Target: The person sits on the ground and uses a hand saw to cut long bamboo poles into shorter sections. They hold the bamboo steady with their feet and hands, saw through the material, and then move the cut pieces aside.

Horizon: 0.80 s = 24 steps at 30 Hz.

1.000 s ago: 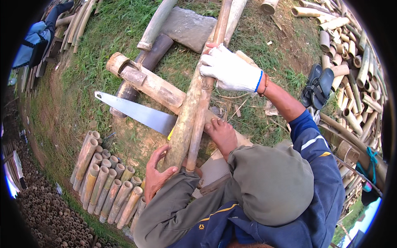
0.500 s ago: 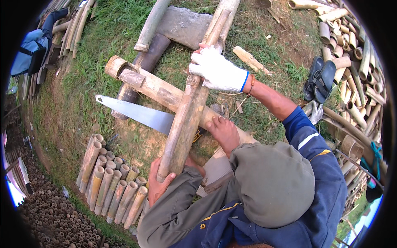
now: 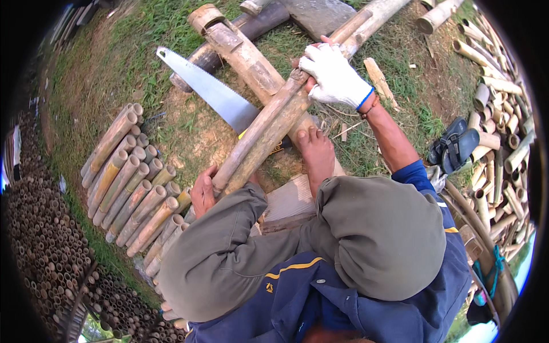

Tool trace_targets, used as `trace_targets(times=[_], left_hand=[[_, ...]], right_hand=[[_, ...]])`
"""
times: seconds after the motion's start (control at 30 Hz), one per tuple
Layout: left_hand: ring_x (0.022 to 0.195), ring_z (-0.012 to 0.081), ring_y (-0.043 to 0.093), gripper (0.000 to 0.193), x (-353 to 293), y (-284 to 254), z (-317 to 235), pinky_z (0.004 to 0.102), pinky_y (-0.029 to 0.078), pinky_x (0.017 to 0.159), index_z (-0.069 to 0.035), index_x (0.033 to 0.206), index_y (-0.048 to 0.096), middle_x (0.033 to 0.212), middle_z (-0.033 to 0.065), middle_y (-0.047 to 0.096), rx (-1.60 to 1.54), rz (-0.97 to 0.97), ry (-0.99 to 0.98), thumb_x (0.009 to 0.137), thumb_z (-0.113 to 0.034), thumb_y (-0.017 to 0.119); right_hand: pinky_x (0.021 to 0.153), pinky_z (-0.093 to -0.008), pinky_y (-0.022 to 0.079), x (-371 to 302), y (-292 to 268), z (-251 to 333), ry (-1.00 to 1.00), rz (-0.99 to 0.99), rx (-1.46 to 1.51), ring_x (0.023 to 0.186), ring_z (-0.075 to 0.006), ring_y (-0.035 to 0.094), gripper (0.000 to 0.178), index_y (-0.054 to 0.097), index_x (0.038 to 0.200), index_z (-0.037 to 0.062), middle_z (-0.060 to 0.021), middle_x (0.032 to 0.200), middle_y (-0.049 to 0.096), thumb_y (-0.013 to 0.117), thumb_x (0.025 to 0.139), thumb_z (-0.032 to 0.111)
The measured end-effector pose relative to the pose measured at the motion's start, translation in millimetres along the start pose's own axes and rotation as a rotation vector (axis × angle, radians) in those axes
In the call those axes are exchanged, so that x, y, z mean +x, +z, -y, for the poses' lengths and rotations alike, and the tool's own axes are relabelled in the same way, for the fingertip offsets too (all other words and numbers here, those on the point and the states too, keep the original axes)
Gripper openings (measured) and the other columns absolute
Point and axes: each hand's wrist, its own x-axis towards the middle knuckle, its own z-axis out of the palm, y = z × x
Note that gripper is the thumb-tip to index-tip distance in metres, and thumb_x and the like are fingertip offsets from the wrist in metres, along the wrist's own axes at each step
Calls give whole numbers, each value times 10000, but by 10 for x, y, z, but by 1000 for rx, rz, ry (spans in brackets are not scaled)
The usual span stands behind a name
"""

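Note:
A thick bamboo pole (image 3: 360,41) slants from the far right down to the near left, with a shorter, thinner bamboo length (image 3: 260,127) lying alongside its near part. My left hand (image 3: 203,191), bare, closes around their near ends, partly hidden by my trouser leg. My right hand (image 3: 334,74), in a white glove with a blue cuff, wraps over the pole by the thinner piece's far end. Both rest across a notched bamboo log (image 3: 251,63). My bare foot (image 3: 317,151) presses on that log. Beneath the pole lies a handsaw (image 3: 209,91), its handle mostly hidden.
Cut bamboo tubes (image 3: 134,183) stack at the left, with many more beyond. A dark log (image 3: 234,37) and a flat stone (image 3: 320,16) sit at the far side. Black sandals (image 3: 454,146) lie right, beside heaped bamboo offcuts (image 3: 500,166). A wooden block (image 3: 290,200) is near my foot.
The whole view has shifted, so the saw and notched log appear higher in the picture. Both hands keep their hold on the bamboo, with little visible movement against the log.

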Motion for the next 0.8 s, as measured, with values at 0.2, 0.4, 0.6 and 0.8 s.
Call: trace_targets(times=[0.2,0.4,0.6,0.8], left_hand=[[1059,211,732,310,-443,3,262,361,549,976,8,1237,772,1119,136,798,-23,-558,-105,1089,-251,686],[1177,235,695,354,-1018,97,600,399,540,1033,-24,1284,758,1266,129,749,-90,-734,-178,1047,-286,742],[1432,356,552,1039,-958,302,619,463,471,1174,-32,1621,424,1546,267,533,-376,-542,-244,849,-526,914],[1445,381,538,1140,-651,347,497,493,415,1229,-15,1550,527,1505,270,588,-262,-566,-357,699,-618,987]], right_hand=[[844,-629,464,-14,-75,2,-65,108,-171,964,-465,579,377,594,906,61,-211,971,580,739,649,296],[1057,-577,449,9,-38,-128,-102,287,-141,1036,-402,599,481,710,1298,146,-157,1080,612,656,822,191],[1033,-572,454,-14,-20,-162,-83,281,-139,1064,-413,576,472,713,1309,168,-154,1101,603,661,840,192],[993,-581,464,-20,28,-227,-94,253,-163,1070,-410,576,461,719,1283,168,-148,1105,608,670,828,217]])
